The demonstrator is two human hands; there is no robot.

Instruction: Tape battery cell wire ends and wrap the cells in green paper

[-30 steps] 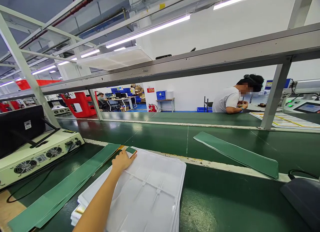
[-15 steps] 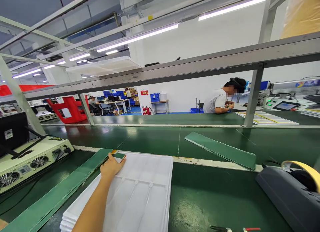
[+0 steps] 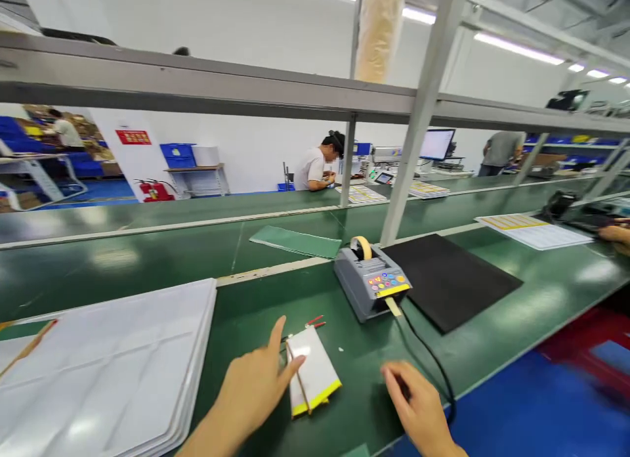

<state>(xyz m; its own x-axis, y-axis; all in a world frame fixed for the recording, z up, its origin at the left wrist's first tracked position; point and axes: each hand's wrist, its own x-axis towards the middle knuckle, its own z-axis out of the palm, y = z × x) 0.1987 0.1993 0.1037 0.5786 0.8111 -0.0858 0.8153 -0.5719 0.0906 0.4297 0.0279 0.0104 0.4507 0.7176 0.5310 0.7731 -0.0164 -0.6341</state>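
- Left hand (image 3: 251,391): open, thumb and forefinger spread, not gripping; forefinger tip (image 3: 299,366) at the left edge of the pack, apparently touching.
- Flat white pack (image 3: 314,371): lies on the green bench top (image 3: 246,326), yellow band along its near end; a thin tan strip (image 3: 298,378) lies across it; small red-tipped leads (image 3: 315,322) just beyond.
- Right hand (image 3: 416,398): open, fingers loosely curved, holding nothing, right of the pack and apart from it, beside a black cable (image 3: 428,358).
- Left of the hands: stack of white plastic trays (image 3: 108,371).
- Beyond the pack: grey tape dispenser (image 3: 369,280) with a yellow tape roll; black mat (image 3: 447,280) to its right.
- Farther: green strips (image 3: 295,241); printed sheet (image 3: 534,230); another person's hand (image 3: 615,232) at the right edge.
- Far: co-worker in a white shirt (image 3: 315,171) at the next bench.
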